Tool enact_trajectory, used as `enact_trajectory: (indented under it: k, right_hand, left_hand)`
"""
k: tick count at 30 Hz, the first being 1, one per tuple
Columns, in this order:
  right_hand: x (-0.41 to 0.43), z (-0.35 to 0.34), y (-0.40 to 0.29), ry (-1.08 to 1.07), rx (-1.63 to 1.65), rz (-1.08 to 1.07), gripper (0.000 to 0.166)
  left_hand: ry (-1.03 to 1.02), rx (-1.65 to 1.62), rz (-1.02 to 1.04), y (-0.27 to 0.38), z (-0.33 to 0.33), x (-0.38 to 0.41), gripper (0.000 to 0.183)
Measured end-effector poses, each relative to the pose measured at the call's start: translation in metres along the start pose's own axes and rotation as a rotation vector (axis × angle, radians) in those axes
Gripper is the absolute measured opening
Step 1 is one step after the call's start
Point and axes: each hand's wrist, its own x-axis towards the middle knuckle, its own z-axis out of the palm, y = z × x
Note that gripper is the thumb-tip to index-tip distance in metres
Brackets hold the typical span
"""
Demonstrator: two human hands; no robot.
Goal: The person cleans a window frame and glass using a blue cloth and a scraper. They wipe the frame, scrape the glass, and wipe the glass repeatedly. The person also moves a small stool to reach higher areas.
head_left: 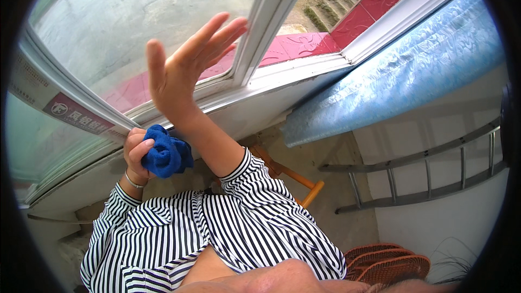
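Observation:
A crumpled blue cloth (165,152) is bunched in my left hand (136,150), whose wrist carries a thin bracelet. That hand is beside the lower part of the white window frame (101,101), close to a strip bearing writing. My right hand (183,61) is raised before the window pane (163,12), thumb and fingers apart, holding nothing. Whether its fingers touch the glass or frame, I cannot tell. Part of the cloth is hidden by my left fingers.
Right of the window hangs a shiny light-blue curtain (399,73). A metal ladder (429,175) leans along the wall. Orange wooden furniture (301,183) stands close by my right arm, with brown woven items (386,262) at lower right. Outside are red tiles (301,46) and steps (338,12).

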Motion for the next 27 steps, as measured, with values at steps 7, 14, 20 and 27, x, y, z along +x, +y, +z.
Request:
enact_trajectory:
  k: [7,14,20,27]
  right_hand:
    - [-0.003,-0.104,0.070,-0.036,0.280,-0.302,0.037]
    - [0.079,-0.146,0.174,-1.171,-0.124,-0.591,0.009]
    - [0.085,-0.126,0.179,-1.478,-0.075,-0.650,0.009]
    - [0.080,-0.111,0.196,-1.429,0.072,-0.824,0.004]
  left_hand:
    - [0.011,0.113,0.056,-0.006,0.003,0.012,0.046]
    - [-0.119,0.146,0.055,-0.005,0.001,0.017,0.055]
    - [-0.079,0.159,0.063,-0.015,0.008,0.011,0.050]
    - [-0.057,0.173,0.034,-0.014,0.008,0.002,0.048]
